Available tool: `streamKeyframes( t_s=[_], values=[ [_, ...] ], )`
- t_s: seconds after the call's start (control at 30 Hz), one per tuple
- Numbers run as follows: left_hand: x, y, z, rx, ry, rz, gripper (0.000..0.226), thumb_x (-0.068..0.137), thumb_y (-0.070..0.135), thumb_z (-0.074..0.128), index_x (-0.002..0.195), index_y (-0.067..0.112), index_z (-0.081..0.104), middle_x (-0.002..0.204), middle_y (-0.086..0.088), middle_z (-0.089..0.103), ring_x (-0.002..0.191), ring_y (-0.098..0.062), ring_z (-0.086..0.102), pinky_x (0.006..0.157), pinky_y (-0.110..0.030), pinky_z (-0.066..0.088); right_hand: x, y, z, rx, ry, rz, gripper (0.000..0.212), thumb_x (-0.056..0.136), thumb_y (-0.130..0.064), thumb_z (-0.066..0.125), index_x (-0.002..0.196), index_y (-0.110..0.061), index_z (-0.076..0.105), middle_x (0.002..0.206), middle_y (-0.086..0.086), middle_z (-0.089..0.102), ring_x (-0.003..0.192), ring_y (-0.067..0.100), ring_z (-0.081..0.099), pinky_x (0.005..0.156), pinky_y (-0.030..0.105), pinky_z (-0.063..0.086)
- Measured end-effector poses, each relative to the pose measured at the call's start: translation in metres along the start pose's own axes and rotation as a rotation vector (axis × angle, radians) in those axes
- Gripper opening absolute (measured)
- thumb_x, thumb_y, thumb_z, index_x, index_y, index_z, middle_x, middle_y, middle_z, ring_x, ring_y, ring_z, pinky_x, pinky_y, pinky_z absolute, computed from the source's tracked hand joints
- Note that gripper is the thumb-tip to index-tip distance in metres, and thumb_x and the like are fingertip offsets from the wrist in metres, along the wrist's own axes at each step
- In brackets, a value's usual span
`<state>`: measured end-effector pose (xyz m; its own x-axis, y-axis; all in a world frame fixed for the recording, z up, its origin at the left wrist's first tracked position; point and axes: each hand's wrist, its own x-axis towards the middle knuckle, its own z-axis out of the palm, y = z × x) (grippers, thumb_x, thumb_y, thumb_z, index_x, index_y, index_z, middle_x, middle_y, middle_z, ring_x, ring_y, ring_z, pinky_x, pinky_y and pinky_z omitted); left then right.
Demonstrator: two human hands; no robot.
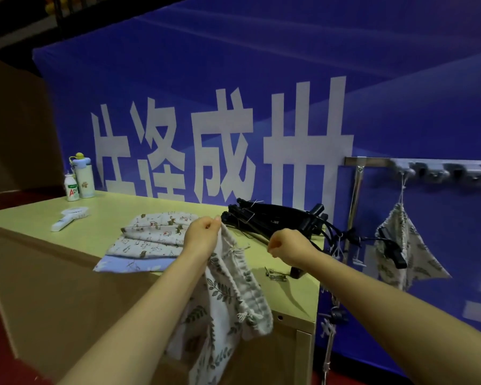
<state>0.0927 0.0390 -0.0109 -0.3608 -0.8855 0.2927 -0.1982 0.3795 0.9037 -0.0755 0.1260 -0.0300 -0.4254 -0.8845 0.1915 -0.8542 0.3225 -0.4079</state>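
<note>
L hand [202,237] pinches the top hem of the leaf bag [228,295] between thumb and forefinger, other fingers curled in behind. The bag hangs from that pinch, up off the table [100,215], at its front edge, and sags down past the L forearm; its drawstring knots dangle at the side. R hand [288,244] is held up just right of the bag, apart from it, fingers curled into a fist w/ thumb against the forefinger (nothing seen between them).

On the table behind the L hand lies a stack of cloths [150,237], animal print on top, a pale blue one at the bottom. Behind the R hand is a pile of black hangers [275,218]. Small metal clips [274,274] lie near the table's front right corner, below the R wrist. Far left corner: a bottle [84,176] w/ a small milk bottle [72,188] just beside it, and a white brush [67,219] lying nearer.

Right of the table stands a metal rack [372,161]; a second leaf bag [406,245] hangs from it by its cord, a black clip [392,248] on it. A blue banner [261,79] w/ big white characters fills the back.
</note>
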Motion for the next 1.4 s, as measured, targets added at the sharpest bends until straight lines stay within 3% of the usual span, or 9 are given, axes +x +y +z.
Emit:
streamKeyframes(
  t_s=[0.2, 0.67, 0.87, 1.07, 1.17, 1.27, 1.33, 1.4],
  values=[
    [0.007, -0.006, 0.012, 0.011, -0.035, 0.013, 0.046, 0.099, 0.028, 0.042, 0.057, 0.015, 0.028, 0.057, 0.000, 0.025, 0.054, -0.015, 0.025, 0.056, -0.029, 0.022, 0.014, 0.019, 0.025, -0.214, -0.049, 0.006, 0.017, 0.088, -0.013, 0.059, 0.103, -0.013, 0.068, 0.104, 0.007, 0.069, 0.094, 0.025, 0.064, 0.080, 0.036, 0.056],
    [0.019, -0.015, 0.026, -0.007, -0.077, -0.008, 0.047, 0.098, 0.029, 0.043, 0.057, 0.016, 0.026, 0.056, 0.001, 0.023, 0.052, -0.015, 0.023, 0.053, -0.027, 0.020, 0.032, 0.037, 0.047, -0.210, -0.068, 0.023, 0.011, 0.085, -0.020, 0.066, 0.094, -0.015, 0.069, 0.097, 0.005, 0.068, 0.087, 0.021, 0.065, 0.067, 0.028, 0.052],
    [0.019, -0.015, 0.028, -0.018, -0.075, 0.000, 0.048, 0.099, 0.027, 0.043, 0.054, 0.017, 0.028, 0.055, 0.001, 0.024, 0.052, -0.014, 0.024, 0.052, -0.028, 0.021, 0.036, 0.037, 0.049, -0.247, -0.085, 0.009, 0.015, 0.086, -0.007, 0.056, 0.096, -0.011, 0.066, 0.098, 0.008, 0.067, 0.086, 0.024, 0.064, 0.070, 0.033, 0.053],
    [0.016, -0.015, 0.028, -0.037, -0.069, -0.022, 0.048, 0.099, 0.027, 0.044, 0.054, 0.018, 0.029, 0.054, 0.002, 0.025, 0.052, -0.013, 0.024, 0.052, -0.026, 0.021, 0.036, 0.033, 0.048, -0.365, -0.102, -0.032, 0.009, 0.087, -0.007, 0.050, 0.089, -0.004, 0.058, 0.084, 0.009, 0.057, 0.070, 0.023, 0.051, 0.061, 0.034, 0.043],
    [0.016, -0.015, 0.025, -0.042, -0.071, -0.020, 0.047, 0.098, 0.028, 0.043, 0.056, 0.018, 0.027, 0.055, 0.002, 0.023, 0.052, -0.013, 0.023, 0.053, -0.027, 0.019, 0.035, 0.024, 0.038, -0.210, 0.043, -0.025, 0.019, 0.089, -0.014, 0.054, 0.100, -0.004, 0.066, 0.095, 0.010, 0.067, 0.077, 0.022, 0.063, 0.069, 0.034, 0.052],
    [0.016, -0.017, 0.021, -0.048, -0.057, -0.033, 0.046, 0.098, 0.029, 0.044, 0.057, 0.017, 0.026, 0.056, 0.002, 0.022, 0.053, -0.014, 0.022, 0.054, -0.028, 0.018, 0.026, 0.001, 0.021, 0.255, 0.171, -0.021, 0.016, 0.090, -0.016, 0.059, 0.095, -0.008, 0.072, 0.093, 0.002, 0.071, 0.071, 0.010, 0.061, 0.067, 0.025, 0.051],
    [0.015, -0.018, 0.019, -0.048, -0.051, -0.033, 0.046, 0.098, 0.029, 0.044, 0.058, 0.017, 0.025, 0.056, 0.001, 0.021, 0.053, -0.014, 0.022, 0.054, -0.029, 0.018, 0.014, -0.020, 0.012, 0.587, 0.138, -0.042, 0.014, 0.089, -0.014, 0.060, 0.087, -0.010, 0.073, 0.085, -0.002, 0.069, 0.074, 0.008, 0.060, 0.066, 0.020, 0.048],
    [0.015, -0.019, 0.018, -0.046, -0.049, -0.036, 0.044, 0.098, 0.029, 0.044, 0.059, 0.016, 0.028, 0.057, 0.000, 0.023, 0.054, -0.014, 0.022, 0.054, -0.029, 0.018, 0.001, -0.038, 0.010, 0.714, 0.035, -0.093, 0.016, 0.088, -0.009, 0.059, 0.078, -0.014, 0.071, 0.078, -0.002, 0.067, 0.069, 0.005, 0.057, 0.066, 0.019, 0.046]
  ],
)
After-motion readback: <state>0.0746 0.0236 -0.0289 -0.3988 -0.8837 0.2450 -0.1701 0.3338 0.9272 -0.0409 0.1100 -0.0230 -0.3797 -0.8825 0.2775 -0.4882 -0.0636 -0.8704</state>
